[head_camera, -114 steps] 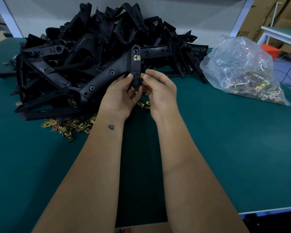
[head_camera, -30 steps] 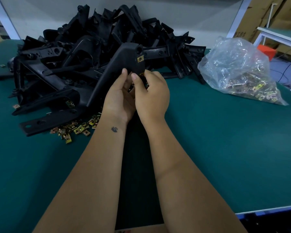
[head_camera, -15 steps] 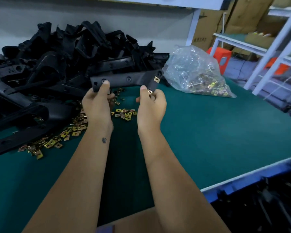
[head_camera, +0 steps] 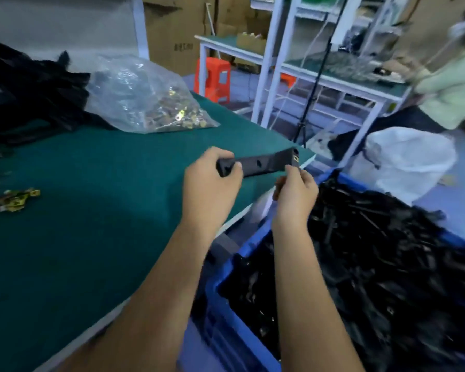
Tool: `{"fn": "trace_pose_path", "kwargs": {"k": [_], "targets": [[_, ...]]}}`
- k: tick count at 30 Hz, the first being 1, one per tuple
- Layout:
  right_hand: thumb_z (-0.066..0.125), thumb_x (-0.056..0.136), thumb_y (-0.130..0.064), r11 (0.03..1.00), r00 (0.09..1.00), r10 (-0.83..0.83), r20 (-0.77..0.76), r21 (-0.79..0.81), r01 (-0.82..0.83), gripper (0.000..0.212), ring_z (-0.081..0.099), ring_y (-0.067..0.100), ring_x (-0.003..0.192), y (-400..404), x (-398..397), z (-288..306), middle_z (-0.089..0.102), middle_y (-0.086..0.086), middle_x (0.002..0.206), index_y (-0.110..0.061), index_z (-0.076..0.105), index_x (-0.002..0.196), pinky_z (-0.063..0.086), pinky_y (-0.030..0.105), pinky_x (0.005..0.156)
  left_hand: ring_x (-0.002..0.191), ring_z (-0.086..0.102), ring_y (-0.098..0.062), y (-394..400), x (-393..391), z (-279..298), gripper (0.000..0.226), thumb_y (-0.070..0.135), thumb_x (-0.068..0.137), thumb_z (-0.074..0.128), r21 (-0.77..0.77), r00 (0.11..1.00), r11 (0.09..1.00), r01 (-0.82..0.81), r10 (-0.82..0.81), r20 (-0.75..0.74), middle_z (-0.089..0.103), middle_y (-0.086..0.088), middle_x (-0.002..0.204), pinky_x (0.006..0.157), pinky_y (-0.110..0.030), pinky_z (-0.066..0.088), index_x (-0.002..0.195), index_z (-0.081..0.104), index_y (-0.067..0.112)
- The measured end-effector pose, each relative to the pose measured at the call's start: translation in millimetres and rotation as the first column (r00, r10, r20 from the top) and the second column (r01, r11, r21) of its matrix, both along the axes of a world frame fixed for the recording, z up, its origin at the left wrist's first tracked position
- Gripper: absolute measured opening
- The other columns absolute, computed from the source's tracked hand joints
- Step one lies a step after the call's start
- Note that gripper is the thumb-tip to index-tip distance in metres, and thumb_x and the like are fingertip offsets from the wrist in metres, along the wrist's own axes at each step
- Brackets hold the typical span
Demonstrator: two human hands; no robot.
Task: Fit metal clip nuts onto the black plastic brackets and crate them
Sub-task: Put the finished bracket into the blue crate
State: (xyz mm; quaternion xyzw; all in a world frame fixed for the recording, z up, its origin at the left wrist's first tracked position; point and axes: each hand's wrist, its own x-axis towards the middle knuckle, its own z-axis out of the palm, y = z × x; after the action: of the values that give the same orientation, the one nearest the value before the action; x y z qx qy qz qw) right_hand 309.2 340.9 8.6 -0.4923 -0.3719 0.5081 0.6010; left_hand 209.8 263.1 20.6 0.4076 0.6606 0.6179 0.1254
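Near the middle of the frame the left hand (head_camera: 208, 181) grips one end of a long, flat black plastic bracket (head_camera: 261, 164), fingers curled round it. The bracket has holes along its matte face and a small brass-coloured clip nut (head_camera: 296, 158) at its far, angled end. The right hand (head_camera: 297, 190) is just below that end, fingers curled; motion blur hides whether it pinches anything. Both are over the right edge of the green felt-like table (head_camera: 91, 210). At lower right a blue plastic crate (head_camera: 226, 304) holds a tangle of black brackets. At upper left sits a crinkled clear bag (head_camera: 134, 92) of clip nuts; loose ones (head_camera: 14, 198) lie at far left.
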Motion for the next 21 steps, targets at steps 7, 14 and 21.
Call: {"fn": "trace_pose_path", "kwargs": {"k": [7,14,21], "targets": [[0.056,0.094,-0.027,0.887,0.894,-0.279,0.350,-0.262,0.380,0.031,0.061,0.018,0.083,26.6,137.4,-67.1,0.066,0.005,0.100,-0.014,0.062,0.121,0.046,0.041,0.074,0.084,0.060,0.005,30.3,79.5,-56.6,0.032,0.030,0.095,0.062,-0.411,0.792,0.718,0.562,-0.610,0.016,0.062,0.022,0.097,0.071,-0.015,0.048,0.126,0.057,0.036],[0.056,0.092,-0.024,0.868,0.710,-0.105,0.696,-0.284,0.408,0.055,0.028,0.037,0.136,14.0,103.6,-82.3,0.029,0.016,0.151,-0.014,0.041,0.144,0.023,0.050,0.113,0.082,0.067,-0.004,11.9,40.2,-55.1,0.023,0.019,0.097,0.053,-0.399,0.816,0.720,0.568,-0.555,0.161,0.070,0.013,0.088,0.077,-0.027,0.055,0.086,0.063,0.036],[0.056,0.091,-0.021,0.998,0.766,-0.032,0.642,-0.018,0.058,0.035,0.035,0.035,0.130,3.4,-22.5,-24.0,0.042,0.013,0.139,-0.019,0.060,0.126,0.025,0.041,0.107,0.061,0.056,-0.004,-22.0,6.8,-3.9,0.023,0.004,0.101,0.045,-0.220,0.820,0.792,0.569,-0.528,0.219,0.062,0.004,0.076,0.057,-0.016,0.045,0.092,0.062,0.017]]}}
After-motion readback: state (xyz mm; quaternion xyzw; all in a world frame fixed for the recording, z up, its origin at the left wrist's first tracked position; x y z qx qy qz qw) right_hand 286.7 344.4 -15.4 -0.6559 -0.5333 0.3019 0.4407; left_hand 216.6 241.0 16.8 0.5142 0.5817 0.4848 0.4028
